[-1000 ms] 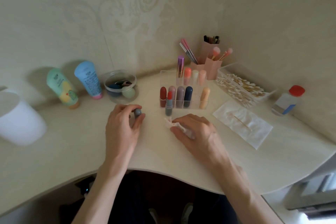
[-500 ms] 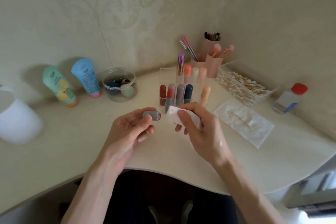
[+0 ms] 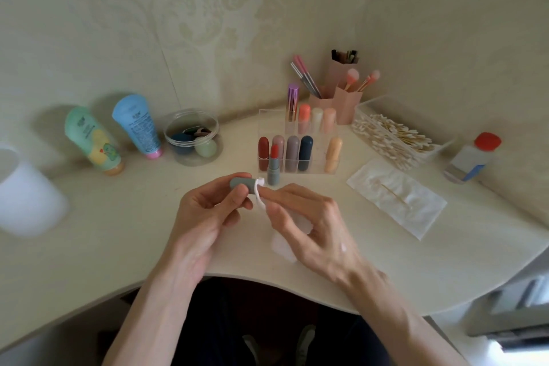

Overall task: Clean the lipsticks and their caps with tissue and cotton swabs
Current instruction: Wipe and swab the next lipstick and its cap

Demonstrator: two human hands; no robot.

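At the far left stand a white cup (image 3: 26, 196), 2 tubes, green (image 3: 92, 140) and blue (image 3: 136, 125), and a clear jar (image 3: 193, 137) of sponges, all well apart from the work. My left hand (image 3: 205, 217) is raised off the surface (image 3: 118, 232) and pinches the grey cap (image 3: 240, 183) between thumb and fingertips, the cap lying sideways with its open end to the right. 1 second ago this hand was only just picking the cap up from the surface. My right hand was then flat on the tissue (image 3: 259, 190), and half a second ago cap and tissue were in the air but apart. Now they touch: my right hand (image 3: 312, 223) grips the tissue, wrapped over the forefinger's tip and pushed against the cap's mouth, the rest trailing under the palm. So I judge the wiping of this cap has just begun. Its lipstick (image 3: 273, 169), red bullet bare, stands upright on the surface just behind my hands, touching the front of the clear rack (image 3: 318, 157) with the other lipsticks, and is not yet cleaned. Further right are the box of swabs (image 3: 392, 137), a flat sheet (image 3: 416, 214) with 1 swab (image 3: 395, 196) lying on it, and a red-capped bottle (image 3: 472, 157).
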